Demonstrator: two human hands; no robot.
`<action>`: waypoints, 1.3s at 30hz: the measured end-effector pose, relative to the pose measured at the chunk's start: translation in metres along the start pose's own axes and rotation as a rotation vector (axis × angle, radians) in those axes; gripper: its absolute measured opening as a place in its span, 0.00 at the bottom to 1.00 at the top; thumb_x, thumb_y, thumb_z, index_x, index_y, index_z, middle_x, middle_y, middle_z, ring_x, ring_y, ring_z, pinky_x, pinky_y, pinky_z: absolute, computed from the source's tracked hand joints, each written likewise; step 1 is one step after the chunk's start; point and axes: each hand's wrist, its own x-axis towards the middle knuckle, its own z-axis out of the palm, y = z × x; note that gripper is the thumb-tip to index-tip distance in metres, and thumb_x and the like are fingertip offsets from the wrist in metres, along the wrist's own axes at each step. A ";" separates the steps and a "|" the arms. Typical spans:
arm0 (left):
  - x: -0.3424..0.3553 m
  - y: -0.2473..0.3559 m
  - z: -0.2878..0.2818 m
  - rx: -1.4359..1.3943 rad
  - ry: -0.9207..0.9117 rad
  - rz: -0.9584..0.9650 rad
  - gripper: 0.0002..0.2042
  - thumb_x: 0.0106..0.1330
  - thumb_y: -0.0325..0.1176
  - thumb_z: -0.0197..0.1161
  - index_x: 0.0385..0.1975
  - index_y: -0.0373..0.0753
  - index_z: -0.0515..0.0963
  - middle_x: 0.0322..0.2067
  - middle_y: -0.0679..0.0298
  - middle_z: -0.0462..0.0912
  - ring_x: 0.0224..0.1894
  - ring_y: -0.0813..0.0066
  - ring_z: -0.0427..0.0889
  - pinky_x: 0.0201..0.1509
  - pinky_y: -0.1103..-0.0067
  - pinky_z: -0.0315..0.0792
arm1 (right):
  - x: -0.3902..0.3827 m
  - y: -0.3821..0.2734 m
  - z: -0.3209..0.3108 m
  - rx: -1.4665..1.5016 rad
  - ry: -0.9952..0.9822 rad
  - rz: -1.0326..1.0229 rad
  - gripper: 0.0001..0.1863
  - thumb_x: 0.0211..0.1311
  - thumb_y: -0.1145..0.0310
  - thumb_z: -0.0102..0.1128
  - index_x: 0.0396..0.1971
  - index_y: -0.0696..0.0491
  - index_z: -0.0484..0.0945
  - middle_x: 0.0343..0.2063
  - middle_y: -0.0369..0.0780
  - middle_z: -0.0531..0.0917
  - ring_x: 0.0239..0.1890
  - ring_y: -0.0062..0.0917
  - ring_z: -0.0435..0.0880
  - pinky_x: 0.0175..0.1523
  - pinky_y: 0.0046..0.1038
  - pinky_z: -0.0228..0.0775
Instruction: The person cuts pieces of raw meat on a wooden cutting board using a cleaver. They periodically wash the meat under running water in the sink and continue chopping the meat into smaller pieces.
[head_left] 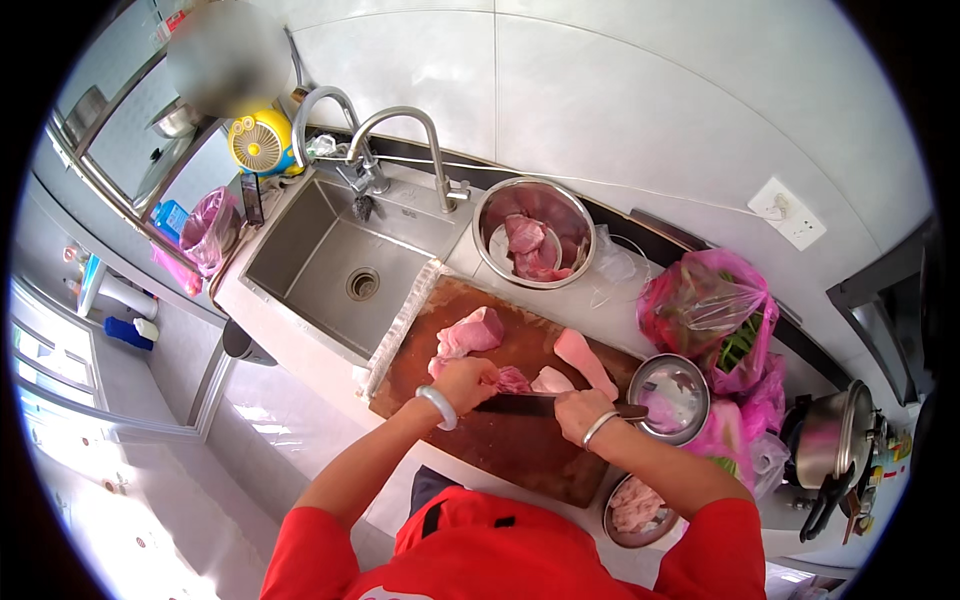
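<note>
My right hand grips the dark handle of a kitchen knife. The knife's blade points left, low over the brown cutting board. Beside the blade's tip, my left hand has its fingers bent and closed on raw meat, partly hidden by the hand and blade. A bigger pink chunk of meat lies just beyond my left hand. Farther right on the board are a pale piece of fat and a long strip of pork skin.
A steel basin holding meat stands behind the board. The sink with faucets is at left. To the right are a steel bowl, a bowl of pale meat, pink bags of vegetables and a pressure cooker.
</note>
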 end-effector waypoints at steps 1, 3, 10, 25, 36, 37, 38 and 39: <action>0.012 -0.014 0.017 -0.054 -0.018 0.051 0.07 0.50 0.27 0.62 0.29 0.35 0.79 0.29 0.56 0.82 0.35 0.62 0.81 0.40 0.73 0.73 | 0.001 0.002 0.000 -0.032 0.059 -0.010 0.09 0.50 0.72 0.52 0.26 0.57 0.80 0.27 0.46 0.82 0.31 0.36 0.83 0.34 0.35 0.76; 0.032 -0.046 0.053 -0.159 -0.057 0.156 0.07 0.50 0.26 0.62 0.29 0.35 0.79 0.30 0.55 0.82 0.36 0.58 0.80 0.42 0.72 0.73 | 0.001 0.004 0.004 -0.096 0.177 -0.029 0.09 0.50 0.72 0.51 0.26 0.59 0.80 0.24 0.46 0.81 0.29 0.35 0.84 0.31 0.33 0.76; 0.058 -0.063 0.051 0.052 -0.048 -0.086 0.09 0.53 0.24 0.54 0.31 0.37 0.80 0.32 0.51 0.81 0.37 0.56 0.79 0.43 0.69 0.72 | -0.021 0.005 -0.011 -0.165 0.371 -0.030 0.07 0.51 0.72 0.50 0.23 0.59 0.75 0.20 0.44 0.80 0.22 0.32 0.83 0.24 0.30 0.75; 0.040 -0.009 0.020 0.280 -0.056 -0.197 0.08 0.52 0.32 0.60 0.30 0.40 0.80 0.29 0.55 0.82 0.36 0.59 0.80 0.41 0.70 0.73 | -0.057 0.003 0.009 -0.098 0.298 0.149 0.15 0.49 0.71 0.50 0.35 0.66 0.72 0.22 0.45 0.80 0.23 0.32 0.83 0.25 0.30 0.75; -0.004 -0.061 -0.009 0.191 0.287 -0.129 0.10 0.51 0.31 0.60 0.34 0.38 0.77 0.36 0.52 0.80 0.40 0.52 0.78 0.44 0.67 0.72 | -0.059 -0.014 0.016 0.500 -0.128 0.367 0.16 0.48 0.64 0.49 0.32 0.58 0.79 0.33 0.53 0.80 0.39 0.45 0.80 0.47 0.39 0.71; -0.010 -0.062 -0.008 0.247 0.387 -0.107 0.12 0.51 0.33 0.61 0.35 0.37 0.76 0.38 0.51 0.79 0.41 0.51 0.78 0.45 0.67 0.72 | -0.055 -0.020 0.019 0.563 -0.121 0.368 0.16 0.48 0.64 0.49 0.32 0.58 0.80 0.34 0.54 0.80 0.40 0.45 0.79 0.48 0.39 0.71; -0.014 -0.062 -0.004 0.171 0.408 -0.268 0.14 0.49 0.34 0.62 0.36 0.36 0.75 0.39 0.50 0.79 0.41 0.50 0.77 0.46 0.66 0.72 | -0.050 -0.024 0.023 0.624 -0.134 0.370 0.17 0.47 0.64 0.50 0.33 0.59 0.80 0.34 0.54 0.80 0.40 0.46 0.79 0.49 0.39 0.70; -0.017 -0.059 0.001 0.094 0.429 -0.428 0.17 0.48 0.36 0.64 0.37 0.35 0.74 0.40 0.48 0.78 0.42 0.50 0.77 0.46 0.66 0.71 | -0.045 -0.029 0.027 0.685 -0.147 0.371 0.18 0.46 0.64 0.50 0.33 0.59 0.79 0.33 0.55 0.79 0.40 0.46 0.79 0.49 0.38 0.70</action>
